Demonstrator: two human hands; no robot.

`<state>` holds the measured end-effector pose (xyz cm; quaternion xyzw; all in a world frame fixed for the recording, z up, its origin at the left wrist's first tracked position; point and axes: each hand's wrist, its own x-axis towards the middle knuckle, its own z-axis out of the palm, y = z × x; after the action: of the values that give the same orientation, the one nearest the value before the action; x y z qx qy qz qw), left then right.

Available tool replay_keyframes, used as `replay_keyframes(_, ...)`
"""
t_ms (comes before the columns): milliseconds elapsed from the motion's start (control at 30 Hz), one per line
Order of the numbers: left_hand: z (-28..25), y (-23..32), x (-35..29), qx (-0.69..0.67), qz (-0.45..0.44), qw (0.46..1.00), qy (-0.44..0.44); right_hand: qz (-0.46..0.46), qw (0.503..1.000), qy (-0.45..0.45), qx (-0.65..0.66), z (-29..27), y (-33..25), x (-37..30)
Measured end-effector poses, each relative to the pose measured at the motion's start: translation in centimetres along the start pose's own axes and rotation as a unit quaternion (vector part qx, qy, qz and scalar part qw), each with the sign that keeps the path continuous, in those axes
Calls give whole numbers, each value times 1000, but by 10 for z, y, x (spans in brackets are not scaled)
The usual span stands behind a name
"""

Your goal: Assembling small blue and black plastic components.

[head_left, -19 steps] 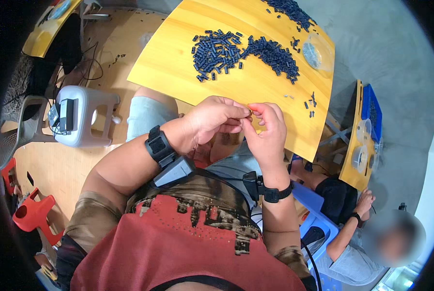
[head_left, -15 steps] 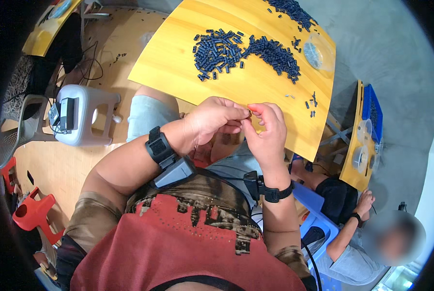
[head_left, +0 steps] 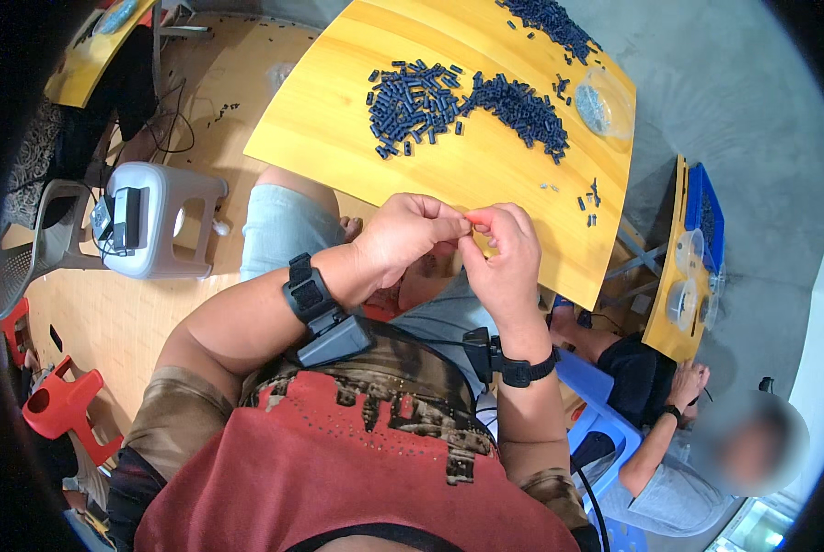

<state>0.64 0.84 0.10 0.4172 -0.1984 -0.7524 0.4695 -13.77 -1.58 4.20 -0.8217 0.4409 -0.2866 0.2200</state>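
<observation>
My left hand (head_left: 410,232) and my right hand (head_left: 506,247) meet at the near edge of the yellow table (head_left: 329,120), thumbs and fingertips pinched together. Something tiny and dark sits between the fingertips, too small and too covered to name. On the table beyond them lie a loose heap of small black cylindrical parts (head_left: 414,106) and, touching it on the right, a denser heap of similar black parts (head_left: 527,112). A few small silvery pieces (head_left: 549,187) and several loose black parts (head_left: 591,204) lie to the right of my hands.
At the table's far right stand a clear round tub (head_left: 605,103) and another black heap (head_left: 554,23). A white stool (head_left: 168,216) with black devices is at left, near a red stool (head_left: 69,405). On the right, a person (head_left: 669,469) sits by another yellow table (head_left: 669,308) with a blue tray (head_left: 704,216).
My left fingers have curled in closer, and both hands have shifted slightly while staying together at the fingertips. The heaps on the table look the same.
</observation>
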Motion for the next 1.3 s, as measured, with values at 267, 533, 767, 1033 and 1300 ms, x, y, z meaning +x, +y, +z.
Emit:
replay_keyframes(267,-3,3,1,10,19,1000,-21,22,999,3,36,-2,-3,2)
replay_keyframes(533,-6,-1,4,-3,0,1000,-13,1,999,-23,28,-2,7,3)
replay_keyframes(767,-14,5,8,-20,-8,1000,0,62,989,-100,87,-13,18,20)
replay_keyframes(1033,-29,21,22,-56,49,997,37,133,988,-6,73,11,69,75)
replay_keyframes(1300,-41,18,26,-71,76,994,20,28,997,44,-60,27,84,122)
